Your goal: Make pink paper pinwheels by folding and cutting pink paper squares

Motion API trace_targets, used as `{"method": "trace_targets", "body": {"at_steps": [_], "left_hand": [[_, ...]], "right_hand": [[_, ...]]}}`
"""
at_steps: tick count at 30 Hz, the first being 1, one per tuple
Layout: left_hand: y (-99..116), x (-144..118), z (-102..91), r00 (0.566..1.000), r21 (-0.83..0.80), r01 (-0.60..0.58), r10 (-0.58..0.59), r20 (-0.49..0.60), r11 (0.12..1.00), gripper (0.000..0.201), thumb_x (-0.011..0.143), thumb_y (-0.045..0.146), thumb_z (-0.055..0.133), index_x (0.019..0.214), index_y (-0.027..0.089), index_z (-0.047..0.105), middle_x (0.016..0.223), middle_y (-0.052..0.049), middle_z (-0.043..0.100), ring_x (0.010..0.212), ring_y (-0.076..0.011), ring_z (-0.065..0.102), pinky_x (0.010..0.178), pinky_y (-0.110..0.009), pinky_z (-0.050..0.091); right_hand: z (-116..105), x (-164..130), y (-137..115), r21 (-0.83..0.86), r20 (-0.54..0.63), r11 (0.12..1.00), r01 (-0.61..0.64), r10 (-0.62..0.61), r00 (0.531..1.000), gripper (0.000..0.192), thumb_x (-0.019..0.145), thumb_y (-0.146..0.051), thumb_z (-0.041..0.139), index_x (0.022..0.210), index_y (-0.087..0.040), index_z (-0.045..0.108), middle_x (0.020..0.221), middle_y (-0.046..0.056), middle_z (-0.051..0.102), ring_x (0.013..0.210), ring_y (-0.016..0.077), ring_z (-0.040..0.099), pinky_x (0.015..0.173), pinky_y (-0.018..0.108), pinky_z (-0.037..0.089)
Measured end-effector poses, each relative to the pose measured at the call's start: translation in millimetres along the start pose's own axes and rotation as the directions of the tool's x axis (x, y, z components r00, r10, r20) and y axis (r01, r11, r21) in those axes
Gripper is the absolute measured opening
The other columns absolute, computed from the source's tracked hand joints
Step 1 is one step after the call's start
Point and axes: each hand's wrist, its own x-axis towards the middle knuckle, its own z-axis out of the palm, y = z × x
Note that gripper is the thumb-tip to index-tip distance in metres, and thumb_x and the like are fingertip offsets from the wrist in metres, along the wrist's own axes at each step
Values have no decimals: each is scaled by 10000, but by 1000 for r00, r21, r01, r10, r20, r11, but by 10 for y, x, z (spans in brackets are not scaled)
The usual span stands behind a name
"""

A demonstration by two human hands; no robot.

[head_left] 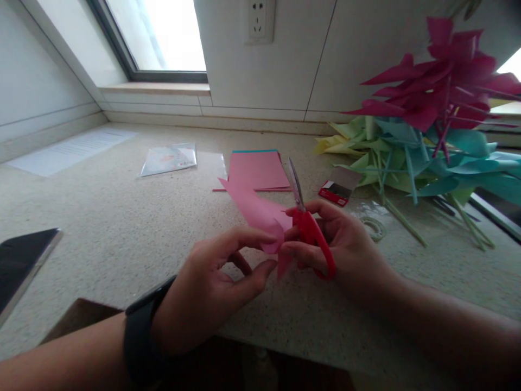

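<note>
A sheet of pink paper (254,209) hangs between my hands above the counter, with its near end curled over and cut into points. My left hand (228,266) has its index finger bent against the curled part; the thumb is close below. In my right hand (337,233) are the red-handled scissors (311,233), their blades pointing up and away from the paper. The right thumb and fingertips also pinch the near corner of the sheet. Behind it lies a stack of pink paper sheets (258,169) with a blue strip along its far edge.
Finished pink (448,81), blue and pale green paper pinwheels on sticks are heaped at the right. Near them lie a small open red box (336,190) and a roll of tape (373,229). A clear packet (169,159), a printed sheet (73,145) and a dark tablet-like device (26,260) lie leftward.
</note>
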Motion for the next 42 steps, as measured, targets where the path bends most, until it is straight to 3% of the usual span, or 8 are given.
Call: {"method": "trace_targets", "body": {"at_steps": [4, 6, 8, 17, 23, 29, 35, 42], "left_hand": [[15, 36, -7, 989, -127, 130, -137, -52, 983, 165, 849, 238, 713, 951, 224, 585, 871, 21, 674, 609, -90, 611, 524, -179, 506], [27, 86, -31, 974, -125, 226, -227, 12, 966, 140, 901, 316, 642, 849, 197, 592, 761, 11, 655, 585, -102, 580, 501, -190, 469], [35, 131, -59, 956, -93, 280, -269, 115, 955, 273, 945, 380, 564, 786, 174, 647, 701, -10, 660, 588, -116, 559, 507, -208, 442], [19, 102, -91, 949, 124, 262, -279, 149, 957, 444, 972, 468, 510, 692, 193, 718, 569, 17, 613, 509, -131, 493, 448, -243, 295], [13, 178, -119, 914, -129, 338, -292, 283, 932, 315, 946, 438, 579, 835, 189, 737, 821, -26, 741, 746, -166, 654, 654, -244, 496], [17, 189, -110, 912, -255, 380, -315, 262, 889, 195, 892, 363, 672, 912, 191, 761, 817, -27, 757, 721, -152, 663, 641, -236, 515], [25, 175, -88, 882, -221, 435, -364, 299, 873, 241, 855, 406, 717, 900, 171, 754, 819, -46, 741, 768, -195, 676, 655, -276, 523], [14, 188, -91, 903, -176, 373, -313, 294, 911, 240, 911, 394, 668, 827, 184, 748, 816, -22, 733, 770, -169, 661, 673, -254, 502]], "right_hand": [[-9, 5, 10, -38, -27, 999, 27, -28, 999, 480, 606, -250, 943, 955, -224, 614, 748, -24, 745, 610, 139, 707, 527, 215, 570], [-10, 4, 8, -63, -34, 998, 30, -32, 999, 479, 605, -284, 944, 950, -224, 616, 754, -14, 745, 624, 153, 714, 542, 237, 586], [-10, 4, 4, -90, -39, 996, 28, -32, 999, 489, 596, -317, 947, 943, -227, 614, 754, -4, 746, 641, 171, 723, 549, 259, 597], [-41, 6, -4, -160, -61, 987, 26, -37, 997, 474, 635, -388, 919, 961, -232, 612, 789, 15, 752, 665, 183, 727, 556, 272, 595], [-27, 18, 13, -136, -39, 990, 32, -38, 999, 460, 658, -361, 907, 985, -222, 616, 766, -1, 735, 616, 159, 702, 513, 249, 561], [13, 21, -10, -109, -46, 994, 25, -31, 998, 448, 648, -340, 913, 974, -231, 626, 784, -1, 742, 644, 162, 713, 544, 252, 580], [23, 21, 7, -106, -6, 994, 21, -22, 1000, 448, 647, -329, 917, 974, -235, 626, 779, -2, 749, 657, 174, 727, 557, 263, 595], [34, 19, 17, -70, 5, 998, -9, 9, 1000, 428, 661, -313, 905, 960, -254, 605, 763, -9, 740, 639, 179, 731, 547, 271, 588]]}}
